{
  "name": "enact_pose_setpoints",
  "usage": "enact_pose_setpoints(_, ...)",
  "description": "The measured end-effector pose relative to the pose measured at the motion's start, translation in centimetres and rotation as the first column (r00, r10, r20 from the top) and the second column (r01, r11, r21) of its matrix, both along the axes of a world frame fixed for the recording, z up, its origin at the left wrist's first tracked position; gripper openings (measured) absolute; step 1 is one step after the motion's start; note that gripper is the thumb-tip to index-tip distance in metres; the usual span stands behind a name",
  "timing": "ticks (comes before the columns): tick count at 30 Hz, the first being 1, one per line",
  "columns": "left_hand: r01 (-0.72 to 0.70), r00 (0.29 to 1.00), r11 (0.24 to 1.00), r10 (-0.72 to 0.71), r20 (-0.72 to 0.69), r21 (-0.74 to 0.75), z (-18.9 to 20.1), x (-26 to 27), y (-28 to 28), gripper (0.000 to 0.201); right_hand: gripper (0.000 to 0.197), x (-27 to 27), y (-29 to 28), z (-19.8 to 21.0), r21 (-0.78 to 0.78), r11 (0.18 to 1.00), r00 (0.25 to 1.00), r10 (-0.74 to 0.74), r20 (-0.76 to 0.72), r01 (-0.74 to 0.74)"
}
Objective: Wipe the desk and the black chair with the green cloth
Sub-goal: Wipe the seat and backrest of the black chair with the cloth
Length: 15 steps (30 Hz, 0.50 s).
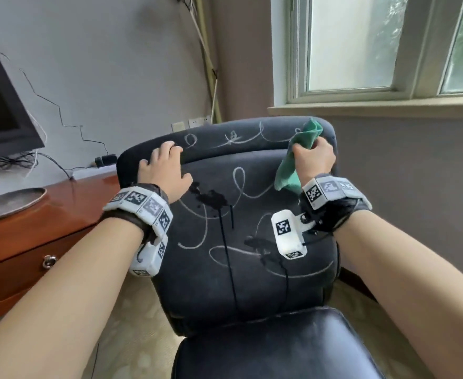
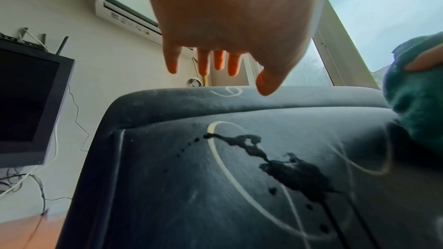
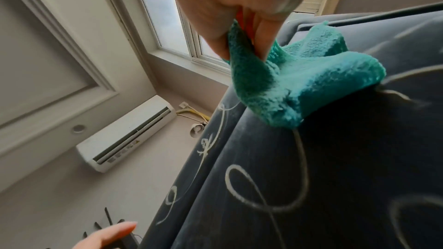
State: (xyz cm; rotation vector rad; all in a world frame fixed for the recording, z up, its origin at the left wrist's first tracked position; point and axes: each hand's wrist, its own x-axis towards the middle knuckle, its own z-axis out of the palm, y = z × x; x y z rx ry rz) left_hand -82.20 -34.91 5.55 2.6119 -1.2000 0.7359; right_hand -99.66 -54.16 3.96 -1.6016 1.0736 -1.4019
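Chalk-like white scribbles and dark wet-looking blotches cover the backrest of the black chair point(image 1: 241, 214), which faces the person with its glossy seat nearest at the bottom. The left hand point(image 1: 162, 170) lies on the upper left corner of the backrest, fingers spread and fairly straight, reaching over the top edge; the left wrist view shows them extended with nothing in them. The right hand point(image 1: 313, 160) is at the upper right of the backrest, its fingers point(image 3: 242, 31) pinching the green cloth point(image 1: 296, 157). Part of the cloth stands up above the hand near the top edge, and the rest hangs down against the chair fabric; in the right wrist view its bunched folds press against the backrest just beside a white loop. To the left stands the desk point(image 1: 33, 228), reddish-brown wood with a drawer pull, a grey dish point(image 1: 8, 201) on top and a dark monitor point(image 1: 3, 110) further back with tangled cables. Beyond the chair on the right is a window point(image 1: 375, 47).
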Motion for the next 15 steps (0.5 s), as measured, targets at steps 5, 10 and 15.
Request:
enact_pose_setpoints(5, -0.091, 0.994, 0.996, 0.089, 0.068, 0.021, 2.2, 3.0, -1.8, 0.069, 0.022, 1.9, -1.9, 1.5, -0.216, 0.976, 0.999, 0.012, -0.034, -0.019)
enact_pose_setpoints(10, -0.147, 0.981, 0.989, 0.146, -0.128, 0.004, 2.2, 6.0, -3.5, 0.078, 0.030, 3.6, -2.3, -1.8, -0.453, 0.804, 0.823, 0.076, -0.563, -0.384)
enact_pose_setpoints(15, -0.160, 0.983, 0.987, 0.158, -0.091, -0.015, 1.3, 6.7, -4.0, 0.077, 0.070, 3.6, -3.6, -4.9, -0.402, 0.727, 0.674, 0.112, -0.730, -0.557)
